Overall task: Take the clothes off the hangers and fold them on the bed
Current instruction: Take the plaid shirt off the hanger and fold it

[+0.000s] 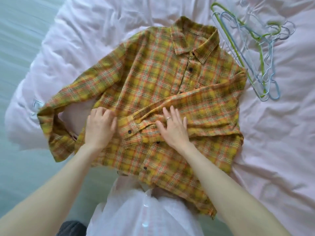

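A yellow and orange plaid shirt lies front up on the pale pink bed, collar at the far side. Its right sleeve is folded across the body, the cuff lying near the middle. My right hand presses flat on that folded sleeve, fingers spread, a ring on one finger. My left hand rests on the shirt's left side beside the cuff, fingers bent onto the cloth. The left sleeve lies spread out towards the bed's left edge.
Several empty wire hangers, green, blue and white, lie in a heap on the bed to the right of the collar. A white translucent garment lies at the near edge. The bed's left edge drops to a pale floor.
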Action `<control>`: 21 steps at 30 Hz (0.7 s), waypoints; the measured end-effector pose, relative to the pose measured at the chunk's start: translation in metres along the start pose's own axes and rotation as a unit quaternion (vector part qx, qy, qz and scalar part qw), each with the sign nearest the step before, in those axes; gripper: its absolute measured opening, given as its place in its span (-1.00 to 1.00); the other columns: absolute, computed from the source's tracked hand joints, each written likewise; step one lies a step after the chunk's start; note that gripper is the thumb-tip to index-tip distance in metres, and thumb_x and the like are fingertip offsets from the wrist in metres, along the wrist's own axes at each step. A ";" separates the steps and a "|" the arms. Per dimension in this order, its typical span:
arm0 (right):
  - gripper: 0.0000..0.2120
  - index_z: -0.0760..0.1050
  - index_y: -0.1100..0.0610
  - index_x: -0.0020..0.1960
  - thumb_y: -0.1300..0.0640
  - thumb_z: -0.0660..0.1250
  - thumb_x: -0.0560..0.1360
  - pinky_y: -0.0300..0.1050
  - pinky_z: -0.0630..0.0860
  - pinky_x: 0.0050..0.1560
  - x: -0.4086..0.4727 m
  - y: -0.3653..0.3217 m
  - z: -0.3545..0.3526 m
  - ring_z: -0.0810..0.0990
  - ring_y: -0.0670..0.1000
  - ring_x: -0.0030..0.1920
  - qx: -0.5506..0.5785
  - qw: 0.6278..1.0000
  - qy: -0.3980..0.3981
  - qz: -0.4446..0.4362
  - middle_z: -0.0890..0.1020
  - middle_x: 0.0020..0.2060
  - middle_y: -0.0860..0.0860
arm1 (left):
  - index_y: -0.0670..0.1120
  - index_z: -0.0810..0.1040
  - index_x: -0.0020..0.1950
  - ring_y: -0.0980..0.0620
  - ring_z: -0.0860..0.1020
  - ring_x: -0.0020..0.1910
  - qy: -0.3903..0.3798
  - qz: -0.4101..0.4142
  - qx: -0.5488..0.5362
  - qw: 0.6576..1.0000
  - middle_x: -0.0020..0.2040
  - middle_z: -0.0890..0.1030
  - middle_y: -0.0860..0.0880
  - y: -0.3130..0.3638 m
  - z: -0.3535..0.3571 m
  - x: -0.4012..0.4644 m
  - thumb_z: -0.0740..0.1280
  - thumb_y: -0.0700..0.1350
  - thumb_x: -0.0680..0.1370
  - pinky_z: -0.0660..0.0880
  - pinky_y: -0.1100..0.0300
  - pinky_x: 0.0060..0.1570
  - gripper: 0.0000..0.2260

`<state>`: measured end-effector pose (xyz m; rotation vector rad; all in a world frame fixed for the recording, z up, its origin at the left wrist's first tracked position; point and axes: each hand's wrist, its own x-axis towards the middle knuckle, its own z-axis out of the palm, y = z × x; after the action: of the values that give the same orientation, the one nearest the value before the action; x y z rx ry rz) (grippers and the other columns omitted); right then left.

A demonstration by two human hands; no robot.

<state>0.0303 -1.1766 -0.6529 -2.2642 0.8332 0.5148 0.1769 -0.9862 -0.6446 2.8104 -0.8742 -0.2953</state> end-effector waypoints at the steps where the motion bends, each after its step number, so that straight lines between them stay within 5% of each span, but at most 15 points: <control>1: -0.41 -0.05 -0.02 0.55 -0.19 0.00 0.60 0.14 -0.24 0.49 -0.002 -0.012 0.004 -0.17 0.00 0.53 -0.008 1.000 -0.006 -0.018 -0.09 0.54 0.00 | -0.17 0.59 0.02 -0.22 0.41 0.09 0.018 -0.024 -0.007 1.000 0.00 0.52 -0.18 -0.009 -0.006 -0.001 0.34 -0.17 0.51 0.37 -0.10 0.00 -0.87; 7: -0.44 0.01 0.00 0.54 -0.11 0.08 0.61 0.10 -0.14 0.51 -0.001 -0.091 0.020 -0.06 0.02 0.53 -0.003 0.998 0.016 -0.065 0.02 0.54 0.01 | -0.20 0.33 0.32 -0.29 0.31 0.24 0.084 -0.175 -0.036 0.980 0.25 0.36 -0.28 -0.097 -0.044 -0.012 0.42 -0.13 0.43 0.25 -0.19 0.21 -0.48; 11: -0.44 0.12 0.08 0.52 -0.08 0.14 0.60 -0.06 0.18 0.44 0.001 -0.172 0.047 0.21 0.02 0.46 0.149 0.988 0.014 -0.032 0.25 0.47 0.03 | -0.11 0.24 0.42 -0.26 0.29 0.30 -0.012 -0.256 -0.085 0.963 0.34 0.30 -0.25 -0.166 -0.053 -0.014 0.51 -0.03 0.34 0.28 -0.17 0.24 -0.25; 14: -0.44 0.15 0.11 0.50 -0.10 0.14 0.60 -0.13 0.36 0.28 0.009 -0.228 0.070 0.38 -0.02 0.34 0.339 0.937 -0.040 0.068 0.37 0.38 0.00 | -0.14 0.51 0.13 -0.22 0.53 0.09 -0.146 -0.259 -0.227 0.928 0.04 0.58 -0.19 -0.207 -0.062 -0.012 0.36 -0.03 0.28 0.47 -0.09 0.08 -0.56; 16: -0.45 0.19 0.14 0.48 -0.10 0.16 0.59 -0.04 0.40 0.31 0.018 -0.253 0.081 0.42 -0.01 0.29 0.410 0.905 -0.036 0.107 0.39 0.37 0.04 | -0.14 0.57 -0.05 -0.22 0.58 -0.05 -0.153 -0.212 -0.233 0.937 -0.14 0.62 -0.17 -0.221 -0.072 -0.007 0.24 -0.09 0.25 0.51 -0.04 -0.06 -0.69; 21: -0.53 0.31 0.14 0.40 -0.09 0.18 0.58 -0.07 0.40 0.26 0.036 -0.290 0.083 0.43 -0.02 0.24 0.317 0.943 0.072 0.069 0.46 0.26 0.02 | -0.16 0.56 0.06 -0.22 0.49 0.04 0.058 -0.133 -0.194 0.970 0.02 0.53 -0.21 -0.252 -0.121 0.027 0.31 -0.31 0.40 0.41 -0.06 0.02 -0.74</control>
<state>0.2432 -0.9661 -0.6006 -1.6668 1.0566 0.1070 0.3642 -0.7835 -0.5903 2.5383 -0.3620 -0.2970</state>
